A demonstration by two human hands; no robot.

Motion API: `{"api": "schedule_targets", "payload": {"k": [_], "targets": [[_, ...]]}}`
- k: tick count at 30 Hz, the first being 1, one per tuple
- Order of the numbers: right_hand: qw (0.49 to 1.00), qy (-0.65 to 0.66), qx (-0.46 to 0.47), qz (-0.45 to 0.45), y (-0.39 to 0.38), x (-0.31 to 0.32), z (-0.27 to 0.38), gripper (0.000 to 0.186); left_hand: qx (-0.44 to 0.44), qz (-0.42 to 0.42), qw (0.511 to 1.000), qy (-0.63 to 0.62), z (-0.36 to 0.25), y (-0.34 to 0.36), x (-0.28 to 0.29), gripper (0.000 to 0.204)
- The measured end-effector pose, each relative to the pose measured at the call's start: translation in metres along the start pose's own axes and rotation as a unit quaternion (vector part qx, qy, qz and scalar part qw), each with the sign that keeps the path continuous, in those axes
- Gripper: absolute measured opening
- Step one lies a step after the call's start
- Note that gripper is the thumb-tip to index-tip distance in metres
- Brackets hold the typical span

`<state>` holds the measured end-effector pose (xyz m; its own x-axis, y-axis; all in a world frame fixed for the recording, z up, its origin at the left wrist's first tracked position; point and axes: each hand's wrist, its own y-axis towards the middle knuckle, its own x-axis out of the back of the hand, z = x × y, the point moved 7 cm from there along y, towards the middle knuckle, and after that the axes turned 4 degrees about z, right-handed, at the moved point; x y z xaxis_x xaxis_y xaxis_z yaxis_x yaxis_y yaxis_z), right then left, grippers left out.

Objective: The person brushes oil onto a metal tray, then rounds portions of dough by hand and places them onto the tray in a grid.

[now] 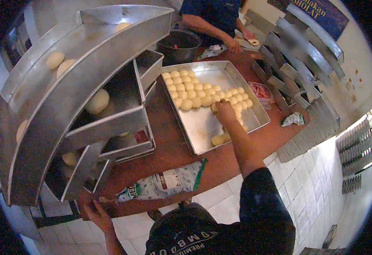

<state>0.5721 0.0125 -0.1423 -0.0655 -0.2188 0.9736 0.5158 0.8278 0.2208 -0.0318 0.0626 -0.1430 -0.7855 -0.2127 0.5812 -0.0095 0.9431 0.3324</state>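
Note:
A shallow metal tray (207,144) of smooth, pale dough balls (189,86) lies on the reddish-brown table. My right hand (226,112) reaches into it, fingers bent down and together around a dough ball among the rows; its fingertips are partly hidden. More balls lie under and beside my right wrist, toward the near corner. My left hand (99,216) rests at the table's near left edge, fingers apart, with nothing seen in it. Beside it is the narrow tip of a white-and-green printed plastic bag (169,183), lying along the table edge.
Stacked metal pans (96,53) with dough balls rise at my left. More metal pans (298,63) stand at the far right. Across the table (164,127), a co-worker's hands (241,42) handle dough beside a dark bowl (179,44). A plastic tub (260,91) of pink filling sits right of the tray.

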Motion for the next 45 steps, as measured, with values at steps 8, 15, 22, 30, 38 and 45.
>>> {"api": "schedule_targets", "payload": {"k": [8,15,22,30,38,45], "targets": [[0.973,0.186,0.130,-0.041,-0.048,0.136,0.108,0.028,0.102,0.202,0.953,-0.200,-0.022,-0.033,-0.005,0.036],[0.762,0.433,0.361,0.318,-0.181,0.136,0.275,0.024,-0.028,0.323,0.944,-0.070,-0.134,-0.070,-0.040,0.041],[0.896,0.141,0.392,0.152,-0.193,0.054,0.321,0.067,0.318,0.157,0.890,-0.287,0.020,-0.085,0.021,0.037],[0.903,0.086,0.400,0.132,-0.200,0.019,0.327,0.071,0.128,0.186,0.972,-0.063,0.009,-0.064,0.026,0.042],[0.770,0.421,0.396,0.270,-0.225,0.083,0.346,0.041,0.156,0.120,0.942,-0.271,-0.042,-0.052,-0.002,0.035],[0.655,0.544,0.294,0.434,-0.247,0.076,0.367,0.023,0.280,0.195,0.887,-0.311,-0.040,-0.084,-0.017,0.027]]}}
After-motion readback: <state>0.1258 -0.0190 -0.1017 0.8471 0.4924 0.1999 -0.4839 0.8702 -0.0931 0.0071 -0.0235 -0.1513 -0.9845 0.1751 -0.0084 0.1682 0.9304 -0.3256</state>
